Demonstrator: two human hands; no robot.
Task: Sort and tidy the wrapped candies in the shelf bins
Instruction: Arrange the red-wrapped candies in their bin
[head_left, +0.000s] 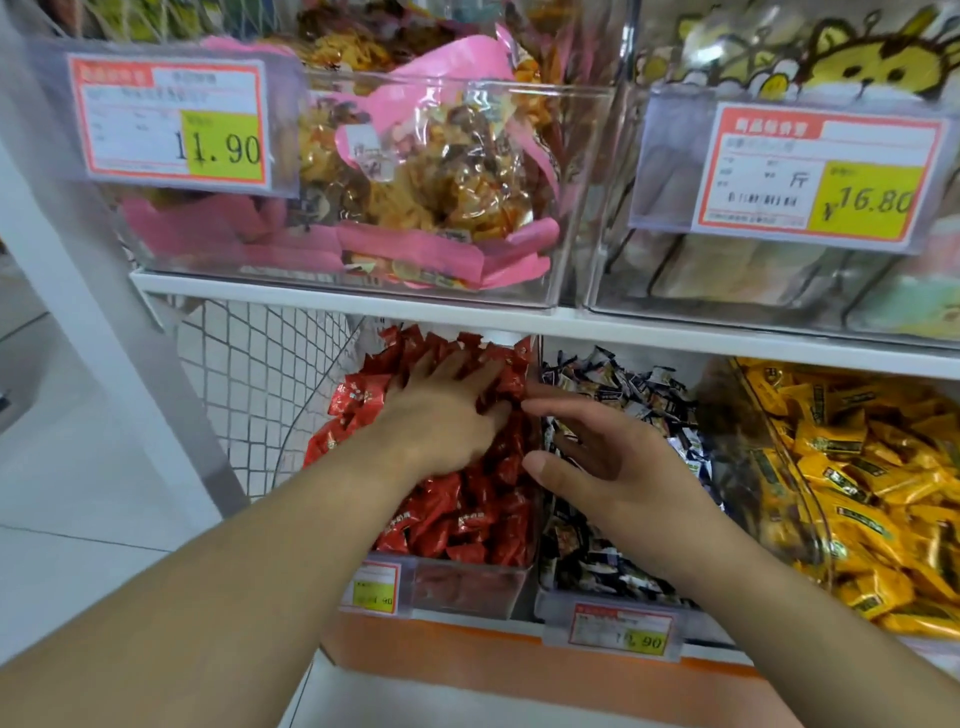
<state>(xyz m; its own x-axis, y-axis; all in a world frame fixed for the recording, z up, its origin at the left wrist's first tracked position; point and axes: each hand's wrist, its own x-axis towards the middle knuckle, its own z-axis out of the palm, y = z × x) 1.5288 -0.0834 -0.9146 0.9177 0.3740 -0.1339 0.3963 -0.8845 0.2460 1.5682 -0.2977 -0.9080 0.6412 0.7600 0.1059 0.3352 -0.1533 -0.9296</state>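
The red wrapped candies (467, 499) fill the clear bin (467, 587) on the lower shelf. The left hand (447, 410) lies flat on them, fingers spread and straight. Just right of that bin, the right hand (608, 462) hovers over the dark-wrapped candies (623, 566), fingers relaxed and holding nothing. Further right lie yellow candies (857, 488).

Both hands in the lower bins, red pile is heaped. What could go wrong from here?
1. The red candies are heaped near the top of the clear divider; the left hand pressing flat on them could push some over into the black-and-white candies.
2. The right hand hovers open at that divider and could likewise drag pieces across.
3. Front pieces may spill over the low bin front.
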